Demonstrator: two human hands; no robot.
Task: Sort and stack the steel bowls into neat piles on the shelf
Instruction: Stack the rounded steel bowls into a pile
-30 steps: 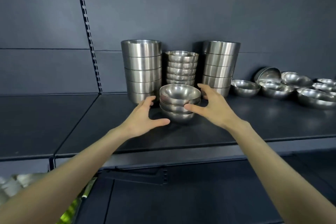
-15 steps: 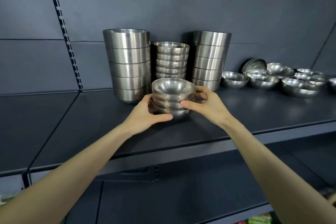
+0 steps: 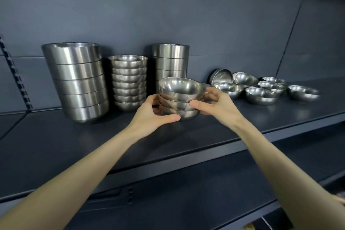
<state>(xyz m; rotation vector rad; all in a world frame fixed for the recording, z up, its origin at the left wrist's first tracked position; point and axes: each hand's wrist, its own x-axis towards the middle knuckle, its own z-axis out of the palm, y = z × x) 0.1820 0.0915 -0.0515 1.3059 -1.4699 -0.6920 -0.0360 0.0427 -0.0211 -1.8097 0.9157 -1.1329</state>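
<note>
1. The stack (image 3: 180, 99) is three shallow, round steel bowls nested one inside another. They are polished mirror-bright, and the top bowl's hollow faces up.
2. It is at the middle of the dark shelf (image 3: 93, 145), just in front of the right pile (image 3: 170, 58) and low over the surface (whether its base touches the shelf cannot be told).
3. The left hand (image 3: 151, 112) grips the stack's left side, thumb along the front of the bottom bowl, fingers (image 3: 155, 99) curled round the far side.
4. The right hand (image 3: 218, 104) grips the right side, thumb pressed on the middle bowl, fingers (image 3: 212, 92) wrapped behind.
5. At the back, the left pile (image 3: 76, 82) has five deep, straight-walled bowls. The middle pile (image 3: 128, 82) is of smaller rounded ones. The right pile, also deep-walled, is partly hidden by the stack.
6. Loose bowls (image 3: 261, 95) lie scattered further right, most with the hollow up, one tipped on its side near the back wall.
</note>
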